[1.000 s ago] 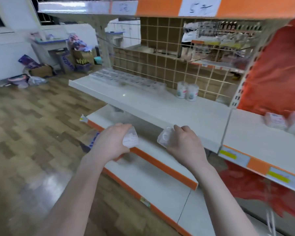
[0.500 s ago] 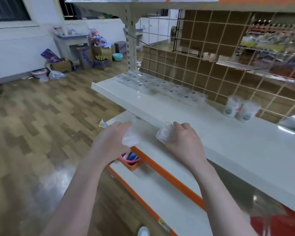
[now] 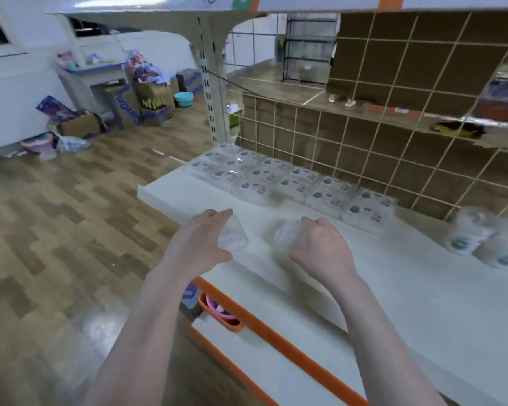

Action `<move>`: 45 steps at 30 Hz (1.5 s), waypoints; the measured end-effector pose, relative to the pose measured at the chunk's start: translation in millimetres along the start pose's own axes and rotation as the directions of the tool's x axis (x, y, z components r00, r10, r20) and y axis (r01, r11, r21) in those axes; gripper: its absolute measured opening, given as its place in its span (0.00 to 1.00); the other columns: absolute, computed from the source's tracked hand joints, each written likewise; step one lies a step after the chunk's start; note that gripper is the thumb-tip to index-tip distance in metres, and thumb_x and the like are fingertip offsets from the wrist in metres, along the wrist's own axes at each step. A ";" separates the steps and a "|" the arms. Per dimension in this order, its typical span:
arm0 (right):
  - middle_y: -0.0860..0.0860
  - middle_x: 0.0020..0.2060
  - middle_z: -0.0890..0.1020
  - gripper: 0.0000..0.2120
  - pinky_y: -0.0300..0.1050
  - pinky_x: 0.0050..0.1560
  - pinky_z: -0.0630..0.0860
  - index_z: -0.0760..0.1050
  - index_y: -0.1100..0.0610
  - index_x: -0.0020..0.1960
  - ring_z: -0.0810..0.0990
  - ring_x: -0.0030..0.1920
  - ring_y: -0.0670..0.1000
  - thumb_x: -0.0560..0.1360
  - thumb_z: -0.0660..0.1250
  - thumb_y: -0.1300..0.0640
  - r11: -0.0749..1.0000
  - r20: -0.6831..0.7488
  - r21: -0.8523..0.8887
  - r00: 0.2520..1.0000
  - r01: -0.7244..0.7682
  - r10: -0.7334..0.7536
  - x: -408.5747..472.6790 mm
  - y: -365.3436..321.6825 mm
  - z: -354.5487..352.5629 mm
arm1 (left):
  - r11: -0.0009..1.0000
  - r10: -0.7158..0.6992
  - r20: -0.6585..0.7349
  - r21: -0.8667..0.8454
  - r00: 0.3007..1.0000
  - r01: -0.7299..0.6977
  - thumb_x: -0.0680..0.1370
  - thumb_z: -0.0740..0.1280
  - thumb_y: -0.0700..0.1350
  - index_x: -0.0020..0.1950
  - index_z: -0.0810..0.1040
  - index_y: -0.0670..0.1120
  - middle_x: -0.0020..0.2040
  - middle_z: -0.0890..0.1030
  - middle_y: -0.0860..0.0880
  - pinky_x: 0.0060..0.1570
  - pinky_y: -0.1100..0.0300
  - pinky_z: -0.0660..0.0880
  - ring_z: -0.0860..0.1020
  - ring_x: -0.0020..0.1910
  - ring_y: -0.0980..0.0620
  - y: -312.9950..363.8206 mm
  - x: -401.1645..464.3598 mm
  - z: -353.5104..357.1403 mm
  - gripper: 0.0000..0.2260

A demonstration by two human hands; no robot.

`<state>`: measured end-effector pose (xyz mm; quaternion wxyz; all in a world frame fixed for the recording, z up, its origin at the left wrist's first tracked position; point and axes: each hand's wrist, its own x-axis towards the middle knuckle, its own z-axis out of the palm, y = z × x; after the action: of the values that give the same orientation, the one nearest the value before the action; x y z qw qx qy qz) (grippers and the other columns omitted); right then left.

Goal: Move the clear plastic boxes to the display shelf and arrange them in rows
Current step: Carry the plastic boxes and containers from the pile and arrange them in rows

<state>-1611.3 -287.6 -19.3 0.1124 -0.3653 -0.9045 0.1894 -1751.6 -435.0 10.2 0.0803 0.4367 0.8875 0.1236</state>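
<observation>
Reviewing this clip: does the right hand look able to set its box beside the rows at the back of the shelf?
Probably yes. The right hand grips a clear box above bare white shelf, and nothing stands between it and the rows of boxes.

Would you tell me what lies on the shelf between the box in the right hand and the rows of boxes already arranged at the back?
Only bare white shelf, in the head view.
</observation>
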 end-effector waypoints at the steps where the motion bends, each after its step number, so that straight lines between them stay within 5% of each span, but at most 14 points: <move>1: 0.55 0.51 0.74 0.14 0.45 0.52 0.70 0.71 0.57 0.56 0.74 0.56 0.57 0.70 0.62 0.59 1.000 0.006 -0.013 1.000 -0.021 0.022 7.2 -1.4 1.9 | 1.000 0.023 0.011 -0.010 1.000 -0.023 0.73 0.70 0.45 0.77 0.55 0.52 0.69 0.66 0.50 0.56 0.58 0.69 0.67 0.66 0.49 -4.0 12.6 0.3 0.37; 12: 0.57 0.55 0.72 0.16 0.47 0.55 0.71 0.69 0.60 0.58 0.72 0.59 0.58 0.70 0.62 0.62 0.949 0.037 -0.090 0.952 -0.301 0.305 54.2 -31.3 26.6 | 0.943 0.329 0.157 -0.012 0.931 -0.331 0.73 0.71 0.45 0.77 0.57 0.51 0.72 0.64 0.49 0.64 0.58 0.64 0.64 0.70 0.49 -43.4 116.4 -3.0 0.36; 24: 0.56 0.58 0.73 0.27 0.49 0.58 0.67 0.69 0.56 0.63 0.69 0.60 0.58 0.69 0.68 0.44 0.890 0.012 -0.307 0.934 -0.336 0.357 83.4 -49.9 36.6 | 0.908 0.419 0.207 -0.079 0.884 -0.412 0.72 0.70 0.45 0.76 0.57 0.52 0.73 0.64 0.51 0.63 0.57 0.67 0.63 0.70 0.51 -70.3 146.0 -2.3 0.36; 30: 0.49 0.59 0.73 0.29 0.41 0.49 0.69 0.66 0.52 0.67 0.72 0.58 0.52 0.69 0.71 0.51 0.935 -0.062 0.109 0.937 -0.337 0.345 87.3 -52.9 23.7 | 0.915 0.403 0.172 -0.094 0.899 -0.393 0.71 0.70 0.45 0.76 0.58 0.53 0.72 0.65 0.50 0.61 0.58 0.67 0.64 0.70 0.50 -72.3 149.2 -5.3 0.36; 32: 0.46 0.56 0.73 0.29 0.39 0.42 0.71 0.67 0.51 0.65 0.73 0.55 0.49 0.67 0.73 0.53 0.893 -0.080 0.336 0.935 -0.301 0.345 84.3 -52.0 19.2 | 0.920 0.392 0.170 -0.104 0.904 -0.379 0.71 0.70 0.45 0.75 0.59 0.53 0.71 0.65 0.50 0.61 0.58 0.67 0.64 0.70 0.50 -71.5 148.0 -4.8 0.35; 36: 0.46 0.53 0.75 0.26 0.35 0.49 0.74 0.67 0.49 0.60 0.77 0.53 0.47 0.67 0.75 0.60 0.711 -0.104 0.682 0.939 -0.172 0.327 70.5 -39.9 23.4 | 0.925 0.378 0.170 -0.117 0.910 -0.363 0.71 0.70 0.45 0.76 0.58 0.53 0.72 0.65 0.50 0.62 0.57 0.67 0.64 0.70 0.51 -68.4 145.6 -3.1 0.35; 40: 0.41 0.53 0.75 0.29 0.31 0.49 0.74 0.68 0.46 0.62 0.76 0.50 0.36 0.66 0.76 0.59 0.685 -0.165 0.721 0.934 -0.105 0.317 45.7 -21.1 25.9 | 0.933 0.357 0.179 -0.115 0.917 -0.341 0.71 0.70 0.45 0.76 0.57 0.53 0.72 0.65 0.50 0.62 0.56 0.68 0.64 0.70 0.51 -65.2 141.9 -0.4 0.36; 45: 0.45 0.53 0.76 0.29 0.27 0.49 0.70 0.70 0.50 0.62 0.77 0.53 0.47 0.65 0.76 0.63 0.803 -0.151 0.575 0.944 -0.158 0.293 25.6 9.9 26.0 | 0.942 0.333 0.184 -0.107 0.925 -0.318 0.71 0.71 0.45 0.76 0.58 0.51 0.72 0.65 0.50 0.64 0.55 0.67 0.64 0.70 0.50 -59.7 137.7 2.1 0.36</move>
<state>-1632.2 -269.7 -45.3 0.2951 -0.4419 -0.7402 0.4120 -1879.6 -360.3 -13.9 0.1635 0.5849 0.7847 0.1242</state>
